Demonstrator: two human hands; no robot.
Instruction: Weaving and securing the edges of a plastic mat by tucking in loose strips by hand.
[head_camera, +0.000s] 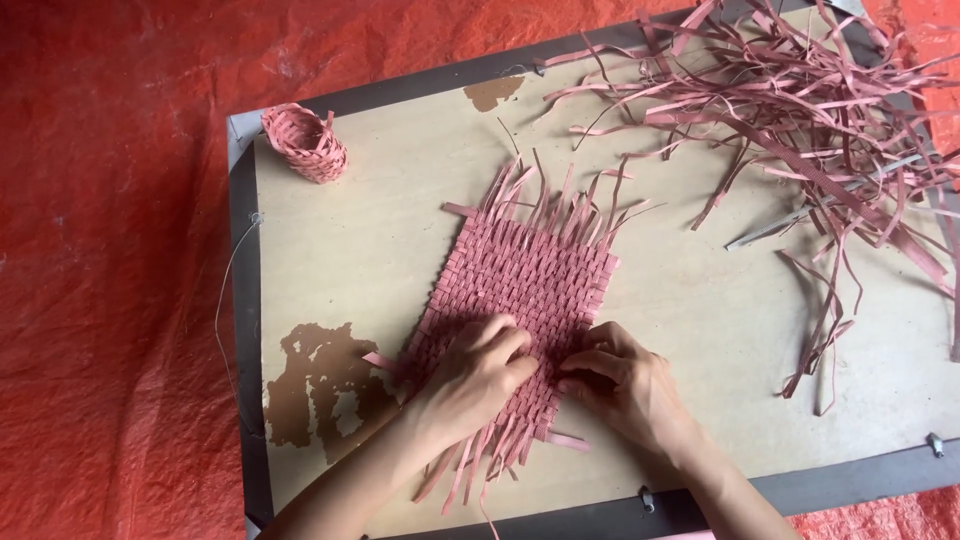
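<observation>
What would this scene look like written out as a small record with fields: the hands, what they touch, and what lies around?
Left hand: pressed on the near part of the woven mat
Right hand: fingers bent onto the mat's near right edge
Woven mat: pink strips, flat on the board, loose ends sticking out at far and near sides
Board: pale, worn patches, dark frame
Small woven basket: far left corner
Loose strips: pink pile, far right
Ground cover: red sheet
</observation>
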